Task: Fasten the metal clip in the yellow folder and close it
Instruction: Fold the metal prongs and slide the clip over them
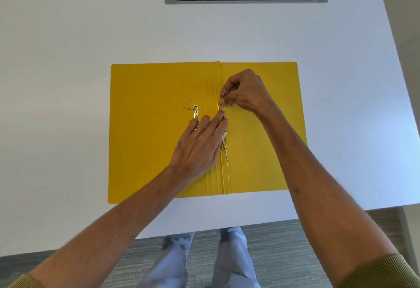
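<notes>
The yellow folder [159,128] lies open on the bench [68,60]. The right hand [246,92] pinches a prong of the metal clip [223,144] at the spine. The left hand [200,144] rests flat and open on the folder.

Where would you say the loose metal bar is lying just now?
In the head view, the loose metal bar lies on the yellow folder's left flap, partly under the left hand.

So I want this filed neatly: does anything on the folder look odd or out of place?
Yes: a loose metal bar lies on the left flap of the yellow folder, away from the fastener at the spine, where both hands are working.
</notes>
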Demonstrator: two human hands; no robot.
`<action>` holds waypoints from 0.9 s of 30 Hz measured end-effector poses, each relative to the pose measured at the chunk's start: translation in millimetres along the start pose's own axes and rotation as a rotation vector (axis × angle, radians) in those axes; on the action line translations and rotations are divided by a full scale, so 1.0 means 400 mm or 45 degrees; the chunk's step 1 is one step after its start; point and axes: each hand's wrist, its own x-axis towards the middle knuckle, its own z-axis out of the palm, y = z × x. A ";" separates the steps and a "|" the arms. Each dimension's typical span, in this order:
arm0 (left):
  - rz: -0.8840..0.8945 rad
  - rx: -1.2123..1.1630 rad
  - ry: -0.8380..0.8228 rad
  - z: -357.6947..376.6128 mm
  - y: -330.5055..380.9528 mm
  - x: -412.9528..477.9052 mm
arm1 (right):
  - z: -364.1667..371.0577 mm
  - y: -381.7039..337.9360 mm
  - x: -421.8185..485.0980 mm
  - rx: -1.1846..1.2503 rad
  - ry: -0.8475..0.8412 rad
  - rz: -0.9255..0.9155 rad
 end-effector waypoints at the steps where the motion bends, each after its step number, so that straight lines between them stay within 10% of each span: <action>1: 0.003 -0.001 0.002 0.001 -0.002 0.001 | 0.000 -0.001 0.002 -0.012 -0.006 -0.006; 27: -0.018 -0.035 -0.016 0.007 0.004 -0.014 | -0.008 -0.043 0.054 -0.188 -0.252 -0.160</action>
